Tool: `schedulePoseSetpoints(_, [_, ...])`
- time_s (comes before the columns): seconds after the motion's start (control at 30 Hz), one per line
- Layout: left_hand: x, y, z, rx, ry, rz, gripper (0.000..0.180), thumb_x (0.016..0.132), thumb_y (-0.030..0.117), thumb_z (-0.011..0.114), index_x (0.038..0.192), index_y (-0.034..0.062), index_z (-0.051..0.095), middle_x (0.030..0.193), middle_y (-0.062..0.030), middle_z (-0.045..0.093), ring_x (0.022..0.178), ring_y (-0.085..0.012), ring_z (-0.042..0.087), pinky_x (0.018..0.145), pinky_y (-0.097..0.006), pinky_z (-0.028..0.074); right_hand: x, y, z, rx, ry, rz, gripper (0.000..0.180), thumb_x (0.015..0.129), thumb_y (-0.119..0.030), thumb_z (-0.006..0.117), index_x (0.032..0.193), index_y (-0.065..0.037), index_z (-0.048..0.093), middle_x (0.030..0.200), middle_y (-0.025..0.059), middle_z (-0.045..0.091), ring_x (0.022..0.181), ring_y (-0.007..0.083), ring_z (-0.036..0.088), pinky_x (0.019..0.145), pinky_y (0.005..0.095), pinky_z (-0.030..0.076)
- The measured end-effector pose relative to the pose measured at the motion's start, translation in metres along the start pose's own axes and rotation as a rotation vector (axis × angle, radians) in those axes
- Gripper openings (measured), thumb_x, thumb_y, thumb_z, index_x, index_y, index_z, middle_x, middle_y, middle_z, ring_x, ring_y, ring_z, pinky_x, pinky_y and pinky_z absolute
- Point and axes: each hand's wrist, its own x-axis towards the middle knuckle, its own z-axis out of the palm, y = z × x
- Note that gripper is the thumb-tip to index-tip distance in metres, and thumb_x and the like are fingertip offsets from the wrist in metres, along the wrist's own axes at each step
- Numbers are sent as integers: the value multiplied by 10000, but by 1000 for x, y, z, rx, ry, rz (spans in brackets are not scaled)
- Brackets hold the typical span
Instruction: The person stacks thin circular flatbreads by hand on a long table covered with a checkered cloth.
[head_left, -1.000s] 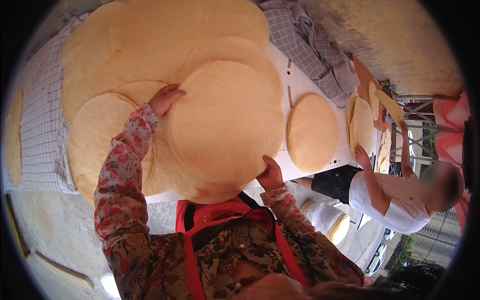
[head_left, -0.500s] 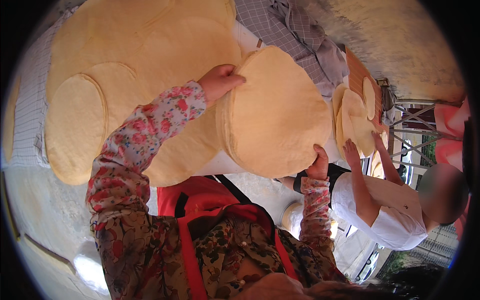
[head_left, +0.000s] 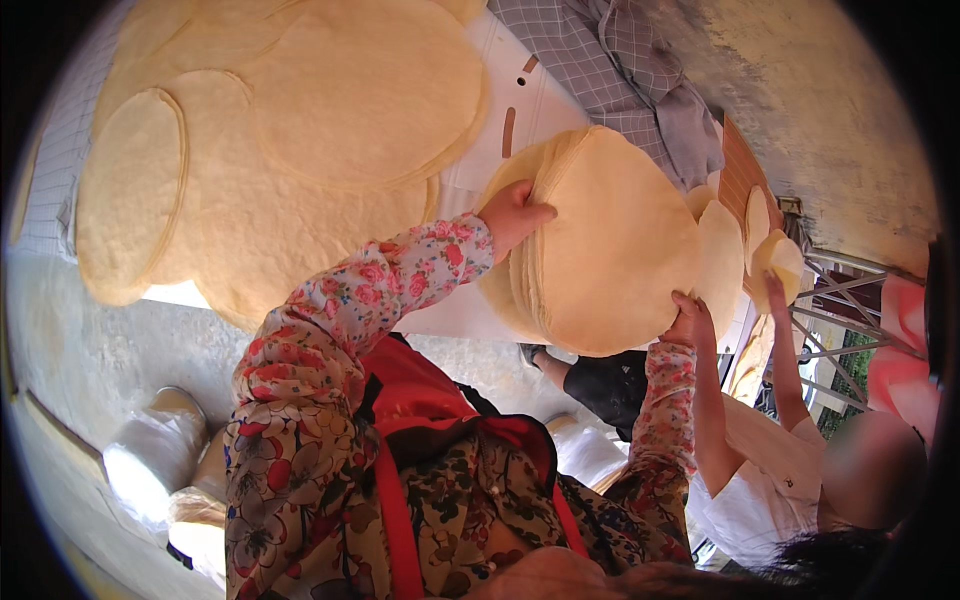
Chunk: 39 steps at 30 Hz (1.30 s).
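Between my hands is a stack of thin, round, pale-yellow flatbreads (head_left: 625,250), tilted up, its layers slightly fanned along the left side. My left hand (head_left: 516,214) grips the stack's left edge, thumb on top and fingers hidden beneath. At the lower right edge, my right hand (head_left: 688,320) pinches the rim with bent fingers. To the left lies a broad pile of larger flatbreads (head_left: 330,220), overlapping across the white table (head_left: 490,150). A smaller stack of round flatbreads (head_left: 130,195) rests on that pile's left end.
At right, a co-worker in a white shirt (head_left: 755,460) has a hand on a small flatbread (head_left: 777,262). More flatbreads (head_left: 722,255) lie beyond my stack. Grey checked cloth (head_left: 610,75) is bunched along the far edge. Plastic-wrapped bundles (head_left: 155,455) stand on the floor at lower left.
My hands and the held stack have shifted right, away from the large pile, uncovering white tabletop. The stack's left layers fan out more. The co-worker's hand has moved onto a small flatbread.
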Motion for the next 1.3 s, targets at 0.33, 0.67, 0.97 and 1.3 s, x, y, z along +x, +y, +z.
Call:
schedulePoseSetpoints(0.33, [-36, -54, 7, -53, 156, 109, 388, 809, 84, 574, 1177, -12, 499, 1015, -62, 608, 920, -132, 578, 819, -282, 469, 63, 34, -52, 18, -85, -239, 566, 727, -98, 604, 1273, -25, 472, 1208, 98, 571, 1093, 270, 558, 950, 400, 454])
schedulePoseSetpoints(0.67, [-52, -70, -33, 857, 552, 304, 715, 753, 185, 691, 1317, -60, 326, 1282, -222, 425, 1169, -289, 452, 946, -368, 405, 106, 57, -94, -71, -3, -107, 435, 860, -249, 569, 1236, -39, 506, 1177, 68, 594, 1073, 218, 567, 910, 362, 468])
schedulePoseSetpoints(0.97, [-39, -117, -23, 717, 482, 601, 694, 883, 193, 554, 1403, -75, 180, 1462, -269, 179, 1375, -371, 166, 1118, -413, 151, 82, 100, -56, 203, -28, -219, 578, 951, -492, 370, 1346, -72, 411, 1297, 84, 514, 1146, 256, 520, 954, 395, 435])
schedulePoseSetpoints(1.3, [-33, -120, -24, 306, 400, 500, 619, 935, 155, 461, 1429, -45, 147, 1491, -194, 173, 1390, -267, 167, 1121, -348, 155, 85, 122, -67, 257, -122, -261, 581, 969, -470, 324, 1375, -57, 362, 1343, 108, 463, 1184, 281, 483, 980, 415, 410])
